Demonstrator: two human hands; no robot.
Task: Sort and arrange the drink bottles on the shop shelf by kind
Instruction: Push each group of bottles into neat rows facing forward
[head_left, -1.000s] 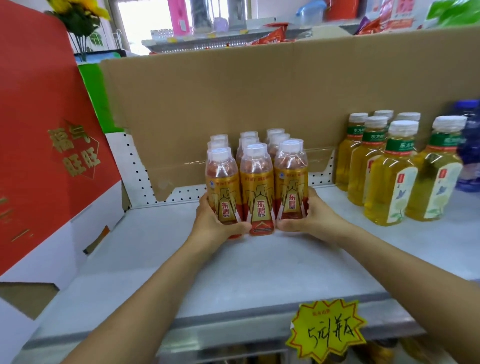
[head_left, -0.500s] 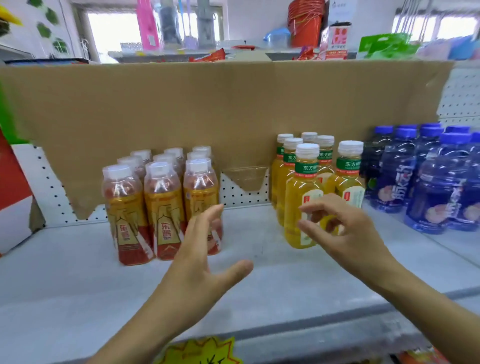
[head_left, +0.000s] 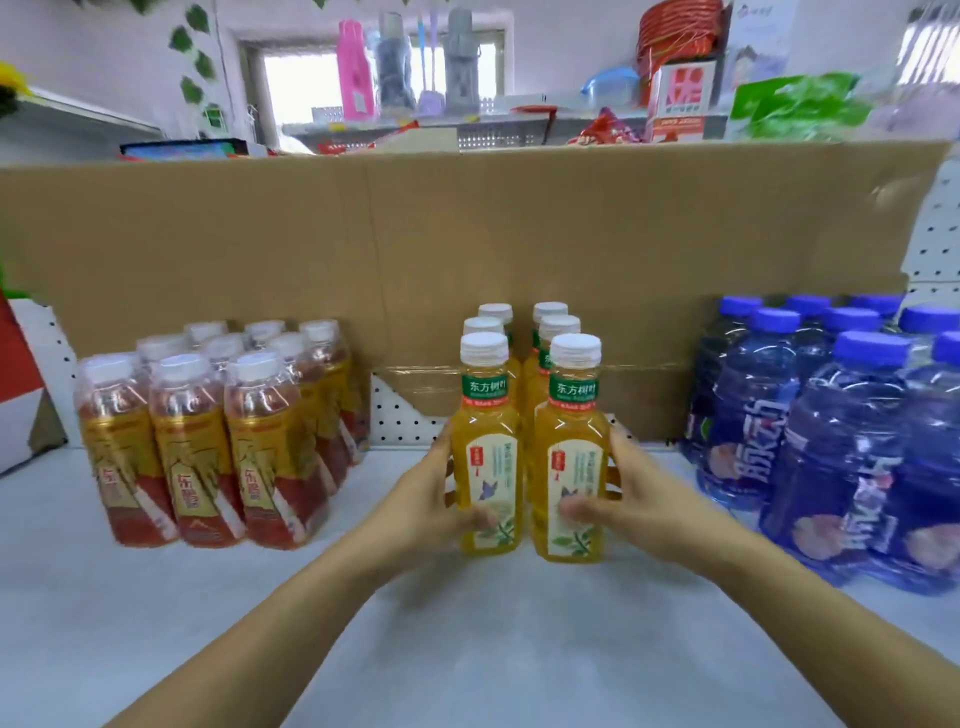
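Grey shelf (head_left: 467, 654) bears upright yellow bottles (head_left: 491, 415) between left hand (head_left: 423, 506) and right hand (head_left: 647, 501).

**Three Groups Side by Side**

On the shelf (head_left: 467, 649), the middle bottle group (head_left: 530, 452) stands between the left bottle group (head_left: 197, 441) and the right bottle group (head_left: 841, 441), apart from both. A cardboard sheet (head_left: 467, 234) stands behind all three.

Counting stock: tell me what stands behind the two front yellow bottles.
Four more yellow bottles, two per row, showing mainly their white caps; behind them the cardboard. The front bottles cover their bodies.
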